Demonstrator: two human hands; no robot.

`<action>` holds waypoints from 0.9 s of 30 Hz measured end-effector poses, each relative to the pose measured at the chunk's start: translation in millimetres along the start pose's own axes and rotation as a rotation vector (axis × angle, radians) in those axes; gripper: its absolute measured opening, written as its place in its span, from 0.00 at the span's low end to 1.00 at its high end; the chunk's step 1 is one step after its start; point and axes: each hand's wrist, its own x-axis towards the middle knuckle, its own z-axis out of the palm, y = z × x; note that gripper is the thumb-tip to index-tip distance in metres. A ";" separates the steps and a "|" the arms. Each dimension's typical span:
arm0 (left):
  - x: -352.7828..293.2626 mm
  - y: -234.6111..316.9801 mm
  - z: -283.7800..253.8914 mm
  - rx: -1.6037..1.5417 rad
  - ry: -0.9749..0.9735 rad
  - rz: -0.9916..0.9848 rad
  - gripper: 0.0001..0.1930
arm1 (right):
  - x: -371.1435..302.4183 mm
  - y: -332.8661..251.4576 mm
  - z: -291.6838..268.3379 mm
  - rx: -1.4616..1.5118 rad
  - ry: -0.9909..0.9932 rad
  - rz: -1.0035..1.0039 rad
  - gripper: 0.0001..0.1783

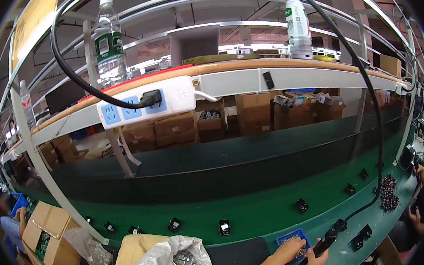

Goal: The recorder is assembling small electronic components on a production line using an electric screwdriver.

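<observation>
My left hand (290, 250) reaches over a small blue tray (283, 238) of tiny metal parts, perhaps screws. Its fingers are drawn together among them, and whatever they pinch is too small to make out. Just to the right, my right hand (315, 263) is wrapped round a black electric screwdriver (326, 242), tilted, with a black cord running up from its upper end. Small black housings (361, 238) lie on the green bench to the right of the screwdriver. Another black piece (340, 225) sits by the cord.
Black units (224, 227) are spaced along the green belt. A white sack (182, 259) of metal pieces stands near me, beside a cardboard box (49, 234). A pile of small dark parts (388, 193) lies at right, near other people. A white power strip (147, 102) hangs on the shelf ahead.
</observation>
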 end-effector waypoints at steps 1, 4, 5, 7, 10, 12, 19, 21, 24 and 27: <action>-2.1 1.7 -0.3 -0.006 0.010 -0.011 0.09 | 0.5 -0.4 -0.4 -0.007 -0.013 0.006 0.29; -5.2 15.1 -11.3 0.156 -0.011 -0.046 0.18 | 0.8 0.0 -1.8 0.012 -0.017 -0.017 0.30; -4.7 14.2 -9.8 0.188 -0.050 -0.063 0.23 | 1.4 -2.4 -1.2 0.014 -0.013 -0.015 0.29; -4.5 14.4 -8.3 0.223 -0.091 -0.085 0.27 | 1.5 -3.7 -1.2 0.019 -0.010 -0.008 0.28; 0.8 20.5 -9.6 0.240 -0.137 -0.128 0.21 | 4.4 -0.8 -5.6 0.001 -0.009 -0.009 0.28; 2.1 19.2 -6.0 0.221 -0.169 -0.151 0.18 | 4.6 -1.9 -6.8 -0.030 -0.019 -0.009 0.28; -1.9 11.0 2.9 0.147 -0.068 -0.112 0.10 | -0.8 -7.6 -2.9 -0.038 -0.005 0.016 0.28; -1.6 9.5 1.2 0.118 -0.057 -0.100 0.09 | -1.5 -6.1 -3.3 -0.025 -0.008 -0.006 0.27; -1.0 5.6 -2.0 0.075 -0.012 -0.073 0.07 | -3.7 -7.5 -1.3 -0.051 -0.019 -0.016 0.27; -0.7 10.3 -8.6 0.111 0.004 -0.062 0.12 | -4.0 -6.3 -2.7 -0.017 0.007 -0.020 0.28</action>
